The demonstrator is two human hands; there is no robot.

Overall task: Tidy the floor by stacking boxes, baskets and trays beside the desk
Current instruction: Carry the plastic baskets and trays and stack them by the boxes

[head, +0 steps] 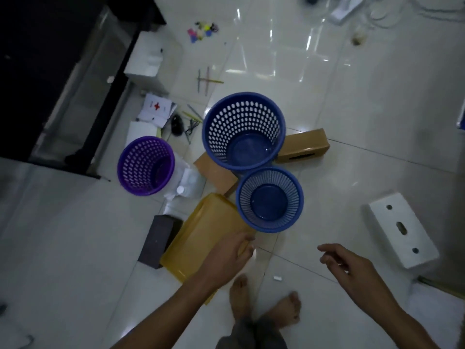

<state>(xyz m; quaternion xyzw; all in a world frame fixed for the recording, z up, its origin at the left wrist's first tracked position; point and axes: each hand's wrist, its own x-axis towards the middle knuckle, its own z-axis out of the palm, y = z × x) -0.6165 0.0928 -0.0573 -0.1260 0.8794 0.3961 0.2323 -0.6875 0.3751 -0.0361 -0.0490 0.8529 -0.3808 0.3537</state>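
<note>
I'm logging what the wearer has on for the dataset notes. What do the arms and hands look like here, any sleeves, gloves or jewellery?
Both forearms are bare, with no sleeve in view. The left hand and right hand wear no gloves, and no watch, ring or bracelet shows, though the picture is dim. The feet are bare, below grey trouser legs.

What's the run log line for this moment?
left hand: on yellow tray | right hand: open, empty | baskets: unstacked

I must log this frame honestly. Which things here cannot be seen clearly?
- Cardboard box, head view: partly covered by large blue basket.
- Yellow tray: near corner hidden under left hand.
- Small coloured items: too small, blurred.
- Desk: dark, cut off by the frame edge.
</note>
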